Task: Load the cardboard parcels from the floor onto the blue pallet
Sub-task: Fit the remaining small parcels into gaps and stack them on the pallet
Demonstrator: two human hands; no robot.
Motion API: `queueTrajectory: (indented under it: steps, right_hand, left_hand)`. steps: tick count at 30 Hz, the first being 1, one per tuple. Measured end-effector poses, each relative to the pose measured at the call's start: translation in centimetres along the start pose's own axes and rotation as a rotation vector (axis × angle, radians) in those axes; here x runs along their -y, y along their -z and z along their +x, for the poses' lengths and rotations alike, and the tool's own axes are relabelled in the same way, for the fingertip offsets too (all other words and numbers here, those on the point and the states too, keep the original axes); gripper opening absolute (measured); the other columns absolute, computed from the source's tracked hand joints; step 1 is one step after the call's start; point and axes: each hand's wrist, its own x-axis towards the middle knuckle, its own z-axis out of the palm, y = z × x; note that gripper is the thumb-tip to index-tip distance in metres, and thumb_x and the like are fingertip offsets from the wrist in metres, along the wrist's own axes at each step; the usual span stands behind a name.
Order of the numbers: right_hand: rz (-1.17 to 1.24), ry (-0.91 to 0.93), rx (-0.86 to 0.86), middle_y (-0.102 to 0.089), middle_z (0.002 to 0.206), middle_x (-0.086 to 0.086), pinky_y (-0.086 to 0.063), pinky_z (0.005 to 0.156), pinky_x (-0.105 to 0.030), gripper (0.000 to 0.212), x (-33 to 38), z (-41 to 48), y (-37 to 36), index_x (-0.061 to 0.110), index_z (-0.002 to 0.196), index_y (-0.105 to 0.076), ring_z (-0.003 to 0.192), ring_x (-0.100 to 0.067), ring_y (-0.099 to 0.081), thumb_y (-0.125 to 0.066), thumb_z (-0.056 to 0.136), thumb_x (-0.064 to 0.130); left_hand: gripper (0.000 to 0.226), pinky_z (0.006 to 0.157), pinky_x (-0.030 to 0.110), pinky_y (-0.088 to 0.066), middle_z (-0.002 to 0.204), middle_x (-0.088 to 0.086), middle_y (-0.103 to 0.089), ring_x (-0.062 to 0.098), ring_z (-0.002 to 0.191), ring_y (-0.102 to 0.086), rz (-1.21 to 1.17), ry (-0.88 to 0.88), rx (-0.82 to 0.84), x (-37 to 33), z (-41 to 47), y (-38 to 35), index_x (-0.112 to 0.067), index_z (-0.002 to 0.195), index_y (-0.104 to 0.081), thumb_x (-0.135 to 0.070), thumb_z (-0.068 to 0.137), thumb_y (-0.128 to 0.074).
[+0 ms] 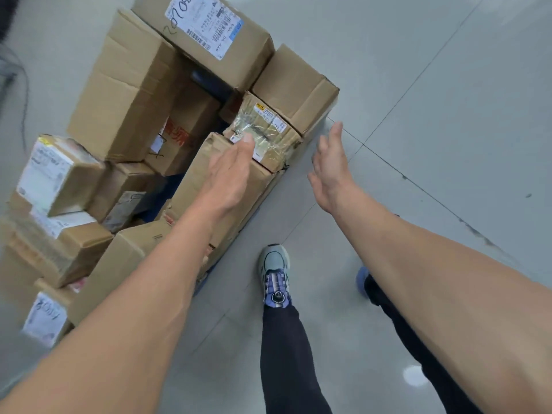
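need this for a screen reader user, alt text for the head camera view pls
Two bare, empty hands reach out, the left hand over stacked cardboard parcels, the right hand above grey floor beside them. One sneaker steps forward.

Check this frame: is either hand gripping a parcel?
No. The left hand is flat and open above the taped parcel, and the right hand is open over bare floor, holding nothing.

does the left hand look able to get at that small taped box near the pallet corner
Probably yes. The left hand is open, its fingertips already at the near edge of the taped box, which sits on top of a bigger box with nothing over it. The right hand is open off to the side, over the floor.
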Motion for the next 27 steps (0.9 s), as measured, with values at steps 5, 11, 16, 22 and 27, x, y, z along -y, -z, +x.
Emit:
queueTrajectory:
  steps: [5, 11, 16, 22, 27]
  right_hand:
    - [0.11, 0.054, 0.019, -0.021, 0.169, 0.012, -0.006, 0.127, -0.043, 0.082, -2.2, 2.2, -2.8, 0.03, 0.163, -0.022, 0.156, -0.011, -0.016, -0.008, 0.097, 0.078]
    - [0.14, 0.142, -0.048, -0.044, 0.157, 0.013, -0.04, 0.102, -0.024, 0.079, -3.9, 2.3, -4.1, 0.029, 0.16, -0.031, 0.133, -0.002, -0.046, -0.013, 0.099, 0.076]
    - [0.178, 0.05, -0.084, -0.005, 0.172, 0.011, -0.008, 0.127, -0.051, 0.086, -8.1, 0.8, -4.4, 0.032, 0.165, -0.008, 0.159, -0.017, -0.006, -0.013, 0.095, 0.081]
    - [0.192, -0.083, -0.06, -0.005, 0.172, 0.01, -0.009, 0.127, -0.052, 0.09, -13.7, -1.4, -7.1, 0.031, 0.165, -0.008, 0.158, -0.018, -0.008, -0.014, 0.092, 0.084]
    - [0.283, -0.074, -0.021, -0.017, 0.17, 0.014, -0.012, 0.123, -0.043, 0.082, -14.1, -1.9, -8.9, 0.034, 0.163, -0.017, 0.156, -0.014, -0.015, -0.011, 0.095, 0.081]
  left_hand:
    - [0.057, 0.101, 0.059, -0.039, 0.136, 0.028, -0.057, 0.049, 0.126, -0.049, 0.182, -0.083, -0.024, 0.8, 0.7, 0.7, -0.001, 0.134, -0.05, -0.043, 0.111, -0.019]
    - [0.055, 0.115, 0.049, -0.03, 0.135, 0.028, -0.061, 0.042, 0.13, -0.05, 0.087, -0.159, 0.006, 1.7, -0.3, 1.0, 0.006, 0.135, -0.057, -0.036, 0.113, -0.028]
    - [0.051, 0.118, 0.053, -0.03, 0.131, 0.007, -0.063, 0.019, 0.126, -0.053, 0.104, -0.228, 0.034, 3.0, -1.8, 2.6, -0.013, 0.123, -0.064, -0.044, 0.112, -0.025]
    - [0.047, 0.119, 0.056, -0.025, 0.147, 0.005, -0.048, 0.026, 0.137, -0.037, 0.2, -0.187, -0.001, 5.2, -3.1, 3.2, -0.027, 0.094, -0.063, -0.048, 0.11, -0.024]
    - [0.063, 0.125, 0.054, -0.015, 0.173, -0.003, -0.009, 0.032, 0.157, -0.009, 0.214, -0.12, -0.008, 6.2, -3.0, 3.6, -0.031, 0.118, -0.074, -0.062, 0.106, -0.02]
